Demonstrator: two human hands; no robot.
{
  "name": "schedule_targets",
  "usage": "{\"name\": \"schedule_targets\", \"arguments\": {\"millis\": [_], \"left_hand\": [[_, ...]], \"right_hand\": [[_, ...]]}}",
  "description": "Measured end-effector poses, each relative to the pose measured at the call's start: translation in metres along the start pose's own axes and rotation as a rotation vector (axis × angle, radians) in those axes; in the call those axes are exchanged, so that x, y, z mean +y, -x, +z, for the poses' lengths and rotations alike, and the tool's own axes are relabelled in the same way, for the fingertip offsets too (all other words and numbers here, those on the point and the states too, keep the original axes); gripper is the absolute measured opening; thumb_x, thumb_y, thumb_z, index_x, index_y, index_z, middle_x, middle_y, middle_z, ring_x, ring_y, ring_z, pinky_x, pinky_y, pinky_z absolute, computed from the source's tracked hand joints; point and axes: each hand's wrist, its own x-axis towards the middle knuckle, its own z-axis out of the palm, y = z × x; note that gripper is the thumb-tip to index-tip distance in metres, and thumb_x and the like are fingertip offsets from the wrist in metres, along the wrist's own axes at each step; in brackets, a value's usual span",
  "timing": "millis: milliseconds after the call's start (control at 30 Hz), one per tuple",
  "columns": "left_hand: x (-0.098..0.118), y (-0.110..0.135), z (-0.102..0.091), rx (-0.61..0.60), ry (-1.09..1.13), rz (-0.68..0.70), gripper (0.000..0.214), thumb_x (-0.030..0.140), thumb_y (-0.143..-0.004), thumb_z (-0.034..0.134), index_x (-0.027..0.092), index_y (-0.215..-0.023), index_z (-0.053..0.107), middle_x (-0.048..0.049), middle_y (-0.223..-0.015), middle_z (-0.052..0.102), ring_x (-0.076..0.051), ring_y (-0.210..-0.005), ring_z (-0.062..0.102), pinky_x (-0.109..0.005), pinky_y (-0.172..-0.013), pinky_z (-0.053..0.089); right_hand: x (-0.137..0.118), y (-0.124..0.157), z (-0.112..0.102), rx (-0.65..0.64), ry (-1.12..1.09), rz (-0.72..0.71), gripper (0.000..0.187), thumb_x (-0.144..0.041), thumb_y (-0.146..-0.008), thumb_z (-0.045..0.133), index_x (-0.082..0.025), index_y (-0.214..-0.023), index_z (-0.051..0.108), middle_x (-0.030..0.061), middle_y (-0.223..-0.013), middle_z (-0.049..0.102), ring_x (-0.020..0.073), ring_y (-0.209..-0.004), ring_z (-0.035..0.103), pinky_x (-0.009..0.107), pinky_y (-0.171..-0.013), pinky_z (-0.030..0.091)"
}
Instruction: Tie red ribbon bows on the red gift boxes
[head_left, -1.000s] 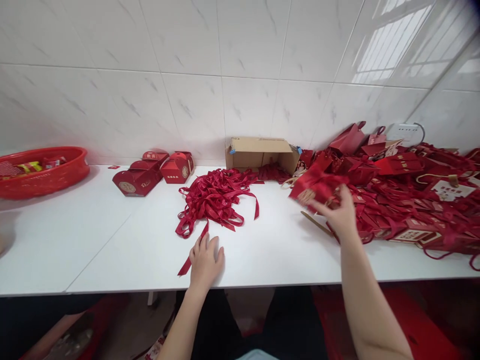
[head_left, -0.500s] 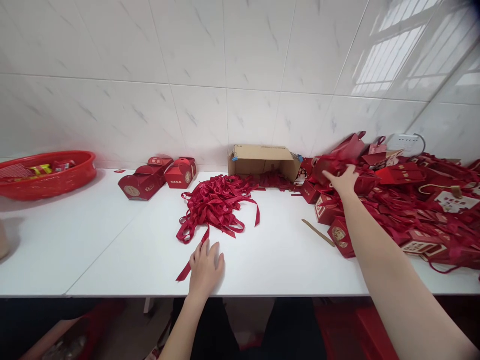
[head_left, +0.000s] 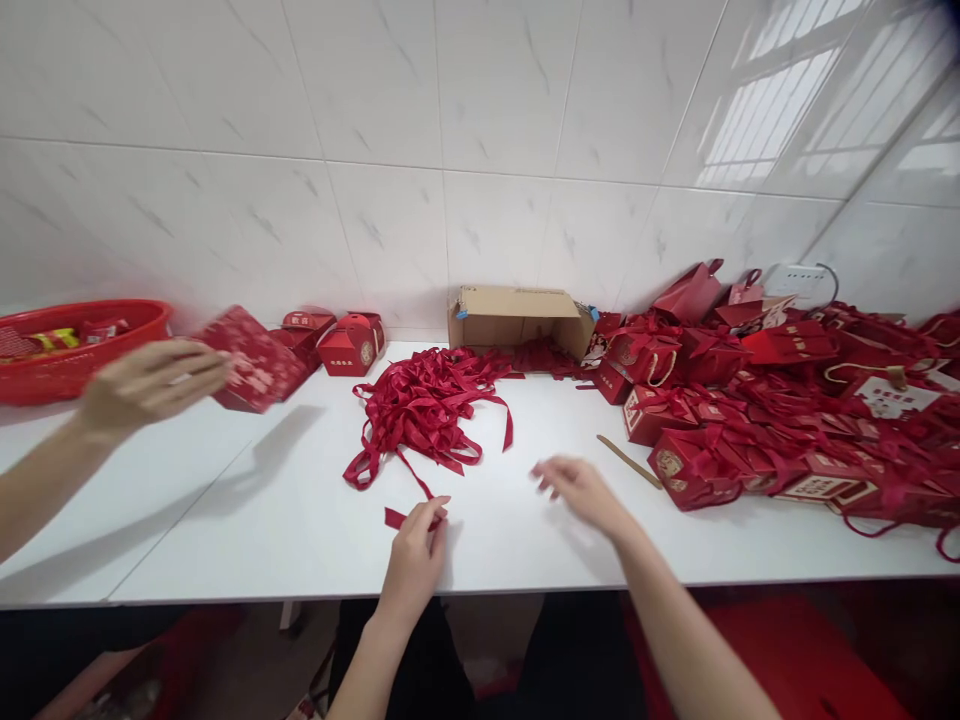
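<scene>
My left hand [head_left: 415,553] rests near the front edge of the white table [head_left: 300,520], its fingers pinched on the end of a red ribbon [head_left: 395,517]. That ribbon trails back to a tangled pile of red ribbons [head_left: 427,405]. To the right, my right hand [head_left: 577,490] hovers just above the table, fingers apart and slightly blurred, holding nothing. A heap of red gift boxes [head_left: 750,410] lies beyond it on the right.
Another person's hand [head_left: 150,382] reaches in from the left, holding a red box [head_left: 255,358]. A red basket [head_left: 82,355] sits far left, with assembled red boxes [head_left: 349,345] and an open cardboard box [head_left: 517,315] by the tiled wall. A wooden stick [head_left: 628,462] lies near the heap.
My right hand has drawn back from the box heap to the table centre, empty. My left hand went from flat to pinching the ribbon end. Another person's hand with a box has appeared at left.
</scene>
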Motion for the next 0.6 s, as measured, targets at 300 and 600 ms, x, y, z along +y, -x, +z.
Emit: {"name": "schedule_targets", "arguments": {"millis": [300,600], "left_hand": [[0.059,0.031,0.006,-0.107,0.209,0.086,0.018,0.021,-0.084,0.051,0.025,-0.102,0.054,-0.0038,-0.088,0.062,-0.019,-0.084,0.062,-0.032,-0.077,0.052],[0.046,0.036,0.000,-0.061,0.245,-0.115,0.021,0.026,-0.082,0.055,0.023,-0.103,0.050,-0.0033,-0.085,0.066,-0.018,-0.079,0.065,-0.031,-0.071,0.053]], "right_hand": [[0.001,0.057,0.094,-0.199,-0.845,0.242,0.033,-0.047,-0.078,0.063,-0.015,-0.071,0.067,0.0016,-0.068,0.062,0.0135,-0.068,0.056,0.026,-0.070,0.043],[-0.003,0.049,0.052,0.037,-1.179,0.317,0.020,-0.036,-0.076,0.069,-0.018,-0.085,0.067,0.0013,-0.077,0.064,0.0139,-0.076,0.061,0.029,-0.079,0.048]]}}
